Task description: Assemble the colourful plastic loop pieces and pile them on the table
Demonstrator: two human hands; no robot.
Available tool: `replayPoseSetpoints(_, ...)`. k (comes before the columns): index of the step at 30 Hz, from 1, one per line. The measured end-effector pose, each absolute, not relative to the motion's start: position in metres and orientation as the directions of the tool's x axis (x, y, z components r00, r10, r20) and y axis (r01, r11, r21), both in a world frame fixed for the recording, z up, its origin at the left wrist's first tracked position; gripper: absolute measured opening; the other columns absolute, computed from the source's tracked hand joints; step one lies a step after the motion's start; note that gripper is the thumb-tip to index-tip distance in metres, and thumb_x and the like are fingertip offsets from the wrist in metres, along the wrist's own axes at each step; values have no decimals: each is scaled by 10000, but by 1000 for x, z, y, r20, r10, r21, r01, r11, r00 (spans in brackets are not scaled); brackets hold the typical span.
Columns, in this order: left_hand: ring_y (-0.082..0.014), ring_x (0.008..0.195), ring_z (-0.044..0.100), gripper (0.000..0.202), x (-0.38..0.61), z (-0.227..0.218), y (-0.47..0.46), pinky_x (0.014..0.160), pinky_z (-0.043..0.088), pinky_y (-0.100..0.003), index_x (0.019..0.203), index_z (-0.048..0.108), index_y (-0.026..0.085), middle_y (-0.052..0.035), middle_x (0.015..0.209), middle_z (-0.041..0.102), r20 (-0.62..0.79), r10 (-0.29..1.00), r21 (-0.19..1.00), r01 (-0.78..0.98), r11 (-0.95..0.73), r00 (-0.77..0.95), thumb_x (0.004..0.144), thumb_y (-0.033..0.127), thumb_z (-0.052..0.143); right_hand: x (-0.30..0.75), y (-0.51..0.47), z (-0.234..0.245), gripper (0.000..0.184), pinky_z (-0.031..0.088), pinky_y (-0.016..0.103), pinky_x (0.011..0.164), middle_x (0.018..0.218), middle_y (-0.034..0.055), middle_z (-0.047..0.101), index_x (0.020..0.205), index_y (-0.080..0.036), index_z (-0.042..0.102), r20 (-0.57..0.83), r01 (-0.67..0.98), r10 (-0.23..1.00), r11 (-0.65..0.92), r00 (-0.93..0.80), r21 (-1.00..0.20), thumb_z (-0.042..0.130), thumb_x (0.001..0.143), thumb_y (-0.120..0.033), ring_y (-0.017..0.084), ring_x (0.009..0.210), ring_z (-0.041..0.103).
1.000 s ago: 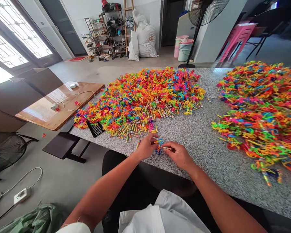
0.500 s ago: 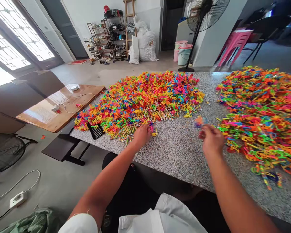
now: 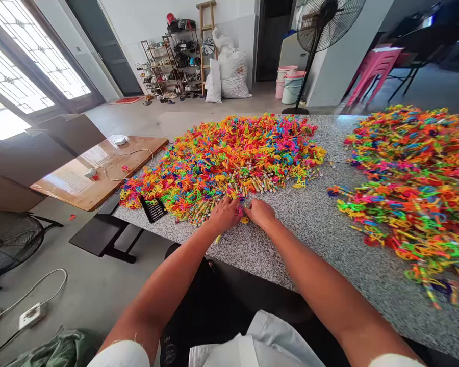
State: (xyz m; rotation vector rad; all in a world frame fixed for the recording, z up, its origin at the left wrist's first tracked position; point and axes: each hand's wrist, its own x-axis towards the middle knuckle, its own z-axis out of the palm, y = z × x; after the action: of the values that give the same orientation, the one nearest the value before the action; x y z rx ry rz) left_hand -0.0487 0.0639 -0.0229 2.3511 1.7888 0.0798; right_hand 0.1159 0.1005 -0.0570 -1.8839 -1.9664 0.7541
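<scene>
My left hand [image 3: 225,214] is at the front edge of the middle pile of small bright plastic pieces [image 3: 229,148], fingers curled down. Close beside it on the right, my right hand [image 3: 261,211] has its fingertips pinched together. A pink plastic piece [image 3: 239,209] and a yellow one [image 3: 245,220] show between the two hands. What each set of fingers grips is hidden or too small to make out. Short patterned sticks [image 3: 201,210] lie fanned out left of my left hand, and more patterned sticks [image 3: 263,182] lie just behind the hands.
A second pile of colourful pieces [image 3: 424,178] spreads over the right of the speckled stone table [image 3: 309,239]. A black slotted tray [image 3: 153,209] leans at the left pile edge. A wooden table [image 3: 99,173] stands left; a standing fan [image 3: 317,46] is behind.
My right hand has moved left from the right pile to beside my left hand. The orange and blue piece it had now appears at that pile's left edge. My left hand stays nearly in place.
</scene>
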Motion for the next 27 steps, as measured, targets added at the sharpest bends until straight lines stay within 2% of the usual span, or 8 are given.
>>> replayPoseSetpoints(3,-309,1214,563,463,-53,-24,56,992,472,-398,1348,604,263,-119,1358,548,-77,935,157,930,-332,346,942,486,586,122,97,-58,213,466,355,878,1040,165,744,872,-178,701,-187,844,978,-23,-92,-536,742,795,-371,312,1066,675)
replayPoseSetpoints(6,-316,1189,565,389,-56,-27,52,1001,470,-425,1244,680,267,-112,1375,553,-74,904,166,899,-404,420,954,501,570,139,85,-63,138,474,325,824,880,114,740,743,-192,640,-174,732,984,-84,-47,-676,731,769,-294,277,960,687)
replayPoseSetpoints(9,-325,1218,543,316,-55,-28,49,1024,458,-440,1146,713,245,-112,1424,541,-14,872,216,853,-475,489,929,456,621,158,66,-67,137,492,283,674,734,41,692,768,-211,597,-174,629,985,-126,-16,-767,615,842,-325,198,720,667)
replayPoseSetpoints(12,-294,1170,569,195,-49,-28,44,1032,446,-423,1034,697,195,-128,1305,619,51,854,344,794,-501,517,907,333,642,174,43,-67,176,483,270,516,688,-8,656,842,-225,555,-193,316,981,-176,-22,-932,554,853,-401,145,508,567)
replayPoseSetpoints(15,-205,882,620,135,-40,-28,37,848,492,-345,963,637,179,-70,929,663,42,898,621,692,-367,439,928,295,578,181,21,-62,268,488,261,469,744,-17,686,894,-230,542,-203,-135,977,-209,-60,-968,672,759,-421,120,475,545)
replayPoseSetpoints(19,-128,684,567,271,-26,-31,26,653,451,-252,892,571,173,-4,754,592,-60,884,952,292,-89,464,934,441,587,177,4,-51,312,483,234,452,717,-31,683,903,-227,571,-207,-368,973,-229,-99,-901,756,704,-378,104,484,534)
replayPoseSetpoints(22,-106,641,544,362,-19,-31,21,587,429,-221,872,566,172,13,723,569,-96,875,992,113,48,474,888,523,651,175,-2,-47,275,437,213,413,680,-43,656,875,-226,590,-206,-453,972,-237,-118,-859,767,705,-350,93,464,505)
replayPoseSetpoints(27,-96,637,556,404,-16,-28,17,556,474,-209,895,595,170,13,770,572,-161,877,987,59,150,452,836,553,711,177,-7,-49,247,390,198,394,649,-45,635,836,-219,599,-224,-511,962,-272,-155,-815,780,708,-327,79,443,474)
